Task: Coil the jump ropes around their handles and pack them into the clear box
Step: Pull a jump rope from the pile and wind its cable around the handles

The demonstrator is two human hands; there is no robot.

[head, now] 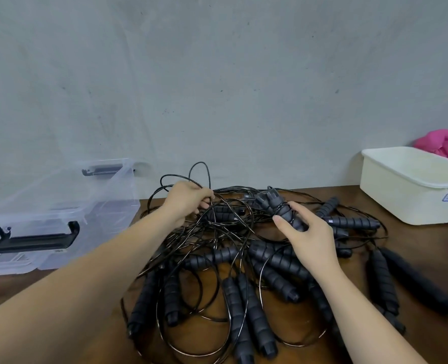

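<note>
Right hand (308,232) grips paired handles (278,206), long axis tilting up-left toward the left hand (188,198), which pinches cord loops (199,174); clear box (60,206) lies further left.

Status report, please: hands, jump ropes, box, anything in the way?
Left hand grips cord loops; right hand holds a handle pair. Clear box at left, no ropes visible inside. Other ropes tangled in one pile.
</note>
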